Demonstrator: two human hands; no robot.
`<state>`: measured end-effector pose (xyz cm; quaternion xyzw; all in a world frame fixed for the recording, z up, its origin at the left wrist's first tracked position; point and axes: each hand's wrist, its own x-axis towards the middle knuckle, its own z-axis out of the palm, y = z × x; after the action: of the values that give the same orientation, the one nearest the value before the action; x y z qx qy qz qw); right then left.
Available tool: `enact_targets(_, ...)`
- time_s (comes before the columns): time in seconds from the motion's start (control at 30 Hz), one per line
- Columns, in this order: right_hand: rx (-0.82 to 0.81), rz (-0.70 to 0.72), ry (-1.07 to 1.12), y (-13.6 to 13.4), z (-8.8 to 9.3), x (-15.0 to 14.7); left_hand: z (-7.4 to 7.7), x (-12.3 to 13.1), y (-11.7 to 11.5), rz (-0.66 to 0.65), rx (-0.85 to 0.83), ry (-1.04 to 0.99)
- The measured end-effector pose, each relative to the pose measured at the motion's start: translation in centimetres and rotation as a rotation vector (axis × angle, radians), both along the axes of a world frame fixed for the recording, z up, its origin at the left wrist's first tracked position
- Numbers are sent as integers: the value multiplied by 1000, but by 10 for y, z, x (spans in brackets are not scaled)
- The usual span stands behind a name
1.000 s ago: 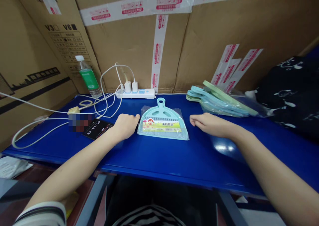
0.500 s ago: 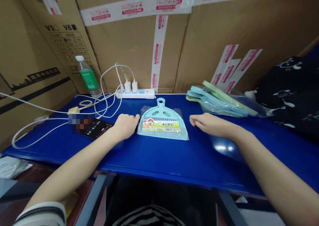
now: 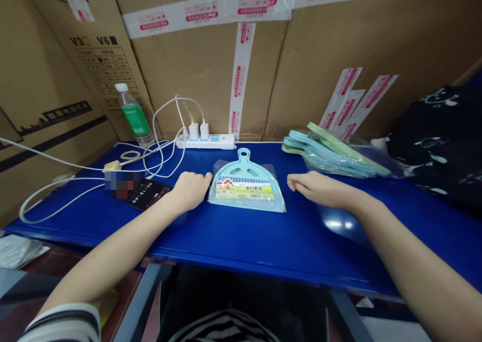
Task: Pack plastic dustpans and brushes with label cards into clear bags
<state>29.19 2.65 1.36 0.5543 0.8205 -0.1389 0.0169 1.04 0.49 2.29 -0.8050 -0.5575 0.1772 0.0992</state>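
A light-blue mini dustpan set in a clear plastic bag (image 3: 245, 184) lies flat on the blue table (image 3: 244, 241), handle pointing away from me. My left hand (image 3: 191, 189) rests on the table just left of the bag, fingers curled into a loose fist, touching or almost touching the bag's edge. My right hand (image 3: 320, 189) rests on the table to the right of the bag, a short gap away, fingers curled under. Neither hand visibly holds anything.
A stack of bagged dustpans (image 3: 331, 153) lies at the back right beside a black bag (image 3: 440, 141). A phone showing a timer (image 3: 146, 194), a power strip (image 3: 205, 141) with white cables, and a water bottle (image 3: 133, 116) sit at the left. Cardboard boxes (image 3: 211, 66) wall the back.
Both hands and the bagged dustpan stay where they were. Only the phone's timer has ticked on.
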Motion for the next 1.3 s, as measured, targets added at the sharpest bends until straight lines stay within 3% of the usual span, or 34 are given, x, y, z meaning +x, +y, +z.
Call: enact_targets(1.3,-1,14,8,-1,0,1,0,-1,0,-11,9,-2)
